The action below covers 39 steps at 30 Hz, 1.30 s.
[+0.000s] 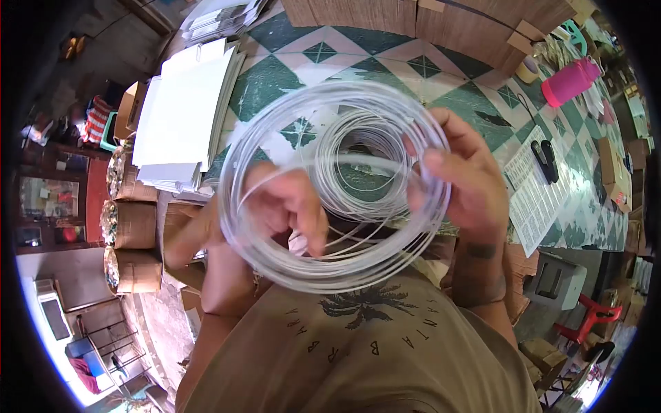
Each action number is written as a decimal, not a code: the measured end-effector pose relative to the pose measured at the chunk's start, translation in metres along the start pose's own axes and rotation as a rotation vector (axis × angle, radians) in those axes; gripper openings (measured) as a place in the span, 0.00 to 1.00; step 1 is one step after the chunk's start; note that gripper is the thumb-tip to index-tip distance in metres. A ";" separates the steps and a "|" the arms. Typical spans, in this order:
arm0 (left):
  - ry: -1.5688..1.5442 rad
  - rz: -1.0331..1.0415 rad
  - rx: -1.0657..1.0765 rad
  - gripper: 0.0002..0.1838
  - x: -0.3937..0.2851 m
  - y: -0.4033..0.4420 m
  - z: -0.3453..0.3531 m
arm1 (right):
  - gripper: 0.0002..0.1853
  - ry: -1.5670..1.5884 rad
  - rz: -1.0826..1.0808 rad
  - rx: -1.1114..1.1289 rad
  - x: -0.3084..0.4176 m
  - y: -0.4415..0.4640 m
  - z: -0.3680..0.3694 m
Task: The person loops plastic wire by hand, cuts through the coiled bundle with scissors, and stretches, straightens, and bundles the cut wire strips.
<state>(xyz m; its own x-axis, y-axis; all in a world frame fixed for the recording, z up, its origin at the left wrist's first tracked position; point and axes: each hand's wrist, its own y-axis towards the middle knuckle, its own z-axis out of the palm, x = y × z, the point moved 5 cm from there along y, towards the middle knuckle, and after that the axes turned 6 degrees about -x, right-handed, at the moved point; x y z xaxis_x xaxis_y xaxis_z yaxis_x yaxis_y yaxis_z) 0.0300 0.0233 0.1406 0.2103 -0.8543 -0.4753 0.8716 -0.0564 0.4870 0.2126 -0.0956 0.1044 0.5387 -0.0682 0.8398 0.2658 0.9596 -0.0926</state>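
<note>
A large loose coil of thin whitish wire or tubing is held up in front of my chest; I cannot tell its material. My right hand is closed around the coil's right side, thumb in front and fingers behind. Seen through the loop, my left hand is at its left part with fingers bent, smeared by motion. A strand crosses near that hand, but whether the fingers grip it is unclear. Behind the big loop lies a smaller, tighter coil of similar strand at the table's near edge.
A green-and-white patterned table carries a stack of white sheets, a printed sheet, a black stapler-like tool and a pink bottle. Brown boxes line the far edge. Round cartons stand at left.
</note>
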 end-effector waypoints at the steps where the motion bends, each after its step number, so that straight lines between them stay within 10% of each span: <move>1: -0.004 -0.041 -0.090 0.41 -0.007 -0.004 -0.012 | 0.30 0.211 0.053 0.154 -0.003 0.005 -0.002; 4: -0.013 -0.121 -0.268 0.46 -0.018 -0.012 -0.029 | 0.28 0.629 0.157 0.463 -0.001 0.006 0.008; 9: -0.268 -0.125 -0.399 0.47 -0.022 -0.004 -0.032 | 0.33 -0.284 -0.335 -0.359 0.021 -0.002 0.003; 13: -0.331 -0.186 -0.172 0.20 -0.011 0.031 -0.010 | 0.42 -0.631 -0.660 -0.271 0.014 0.006 -0.006; 24: -0.743 0.068 0.279 0.14 0.002 0.046 -0.002 | 0.53 -0.218 -0.332 -0.350 -0.003 0.038 -0.034; 29: -0.742 0.058 0.856 0.14 0.012 0.054 0.021 | 0.48 -0.615 -0.366 -0.035 0.005 0.039 -0.016; 34: -0.643 -0.035 0.774 0.09 0.014 0.049 0.010 | 0.41 0.070 -0.055 0.008 0.011 0.016 -0.010; 39: 0.186 -0.091 -0.636 0.19 0.012 -0.007 -0.041 | 0.37 0.553 0.023 0.235 0.007 -0.016 -0.011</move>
<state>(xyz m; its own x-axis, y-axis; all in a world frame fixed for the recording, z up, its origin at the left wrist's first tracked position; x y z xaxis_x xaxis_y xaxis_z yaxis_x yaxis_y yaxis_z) 0.0449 0.0347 0.1014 0.1465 -0.7539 -0.6404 0.9688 0.2401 -0.0610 0.2204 -0.1145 0.1060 0.8951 -0.1180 0.4301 0.0993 0.9929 0.0659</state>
